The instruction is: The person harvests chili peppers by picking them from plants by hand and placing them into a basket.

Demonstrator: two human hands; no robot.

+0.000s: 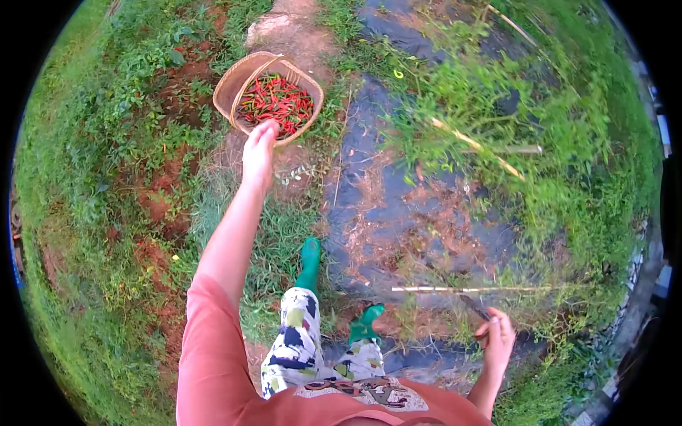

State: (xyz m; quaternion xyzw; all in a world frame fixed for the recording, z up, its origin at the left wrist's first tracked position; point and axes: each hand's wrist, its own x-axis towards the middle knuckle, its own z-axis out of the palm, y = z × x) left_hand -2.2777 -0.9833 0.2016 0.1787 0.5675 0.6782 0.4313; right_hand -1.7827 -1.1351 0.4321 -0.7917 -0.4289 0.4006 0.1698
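Note:
My left hand (259, 153) reaches forward with its fingers closed at the near rim of a woven basket (226, 89). It appears to grip that rim, though the fingertips are small and blurred. Many red chili peppers (277, 99), with some green ones among them, lie in the basket, and a thin handle arches over it. Low at the right, my right hand (499, 337) is closed around a dark, narrow tool (474, 307). The tool points up and left, and its exact kind is unclear.
Below me are my green boots (310, 263), on grass and soil. Black ground sheeting (362, 163) runs along the middle right. Pale stakes (483, 148) and a thin cane (433, 289) lie among feathery plants (511, 106). Leafy plants (106, 156) grow on the left, and a path (305, 28) leads ahead.

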